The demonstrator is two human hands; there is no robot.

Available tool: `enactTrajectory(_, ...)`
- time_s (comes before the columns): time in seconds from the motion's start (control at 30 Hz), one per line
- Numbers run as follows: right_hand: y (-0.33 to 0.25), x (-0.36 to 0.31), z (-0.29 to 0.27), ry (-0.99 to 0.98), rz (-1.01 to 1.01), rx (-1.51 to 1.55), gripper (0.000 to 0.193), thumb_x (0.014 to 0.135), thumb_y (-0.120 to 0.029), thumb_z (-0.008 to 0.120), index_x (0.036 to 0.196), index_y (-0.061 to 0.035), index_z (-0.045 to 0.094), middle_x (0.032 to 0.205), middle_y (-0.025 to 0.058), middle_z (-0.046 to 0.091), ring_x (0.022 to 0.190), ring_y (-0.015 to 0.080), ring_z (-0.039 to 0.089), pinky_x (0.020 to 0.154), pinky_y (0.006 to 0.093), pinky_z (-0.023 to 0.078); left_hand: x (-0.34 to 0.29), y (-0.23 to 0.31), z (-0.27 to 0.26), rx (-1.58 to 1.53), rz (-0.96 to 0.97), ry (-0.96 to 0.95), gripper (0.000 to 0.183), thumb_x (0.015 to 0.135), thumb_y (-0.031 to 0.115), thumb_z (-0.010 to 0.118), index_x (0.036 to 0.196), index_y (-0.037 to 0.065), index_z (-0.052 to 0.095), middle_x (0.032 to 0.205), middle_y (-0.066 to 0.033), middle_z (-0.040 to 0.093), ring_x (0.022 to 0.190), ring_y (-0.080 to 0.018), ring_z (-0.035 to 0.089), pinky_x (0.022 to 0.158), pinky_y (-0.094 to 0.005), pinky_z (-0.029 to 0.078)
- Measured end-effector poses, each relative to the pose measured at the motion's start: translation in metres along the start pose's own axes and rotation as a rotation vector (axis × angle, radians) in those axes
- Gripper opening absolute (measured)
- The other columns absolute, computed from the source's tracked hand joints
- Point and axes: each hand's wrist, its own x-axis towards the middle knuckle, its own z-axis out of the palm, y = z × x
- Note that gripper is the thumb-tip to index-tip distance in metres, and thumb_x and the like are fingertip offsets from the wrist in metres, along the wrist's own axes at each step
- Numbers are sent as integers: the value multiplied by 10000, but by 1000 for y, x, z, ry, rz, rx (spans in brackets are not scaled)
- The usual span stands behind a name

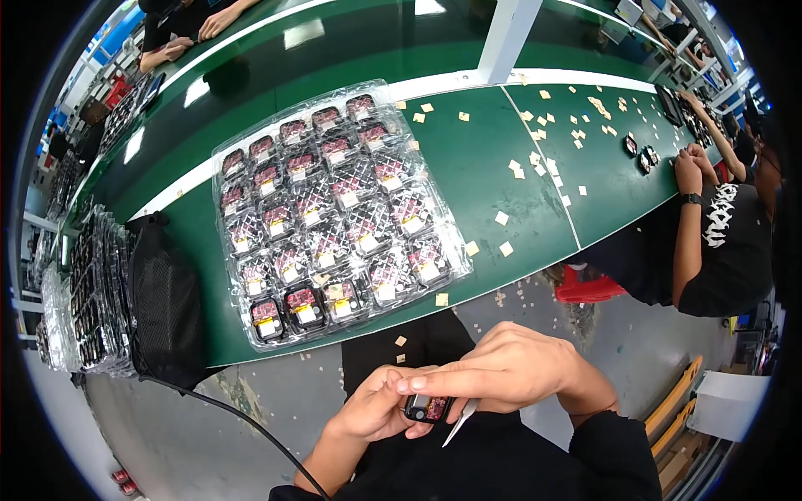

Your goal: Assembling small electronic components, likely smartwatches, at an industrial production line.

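Close in front of my body, my left hand (368,407) grips a small black rounded-square device (435,408) with a pink patterned face. My right hand (514,367) reaches over it from the right, its index finger stretched across the device's top edge. Metal tweezers (460,423) stick out below the right palm, pointing down and left. The fingers partly cover the device. Beyond my hands, a clear plastic tray (459,250) on the green table holds rows of similar devices; one (303,306) sits in its nearest row.
Small cream paper squares (505,249) are scattered over the green table (476,313) and the floor. A black mesh bag (167,305) and stacked trays (98,292) stand left. A cable (242,415) runs past my left arm. A co-worker (727,242) sits right; another person's hands (196,37) show far left.
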Motion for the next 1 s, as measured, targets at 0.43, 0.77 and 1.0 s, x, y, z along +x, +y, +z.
enactTrajectory(0.43, 1, -1, 22, 271, 167, -224, 492, 789, -176, 838, 1220, -68, 627, 1071, 79, 613, 720, 224, 667, 533, 333, 540, -15, -4, -1, -41, 362, 137, 712, 998, 438, 618, 1471, -52, 411, 1252, -299, 578, 1017, -383, 681, 858, -448, 586)
enactTrajectory(0.77, 14, 2, 30, 336, -121, -818, 267, 730, -114, 749, 992, -62, 742, 891, 3, 671, 561, 81, 513, 470, 234, 376, -12, -5, -8, -224, 378, 100, 628, 1033, 371, 579, 1433, -69, 378, 1252, -284, 591, 1077, -358, 695, 923, -440, 606)
enactTrajectory(1.0, 20, 0, 34, 391, -191, -821, 262, 723, -108, 748, 982, -61, 744, 936, 16, 699, 562, 75, 505, 476, 227, 347, -11, -7, -5, -291, 338, 77, 625, 1040, 370, 561, 1438, -72, 368, 1246, -284, 592, 1084, -365, 694, 935, -443, 610)
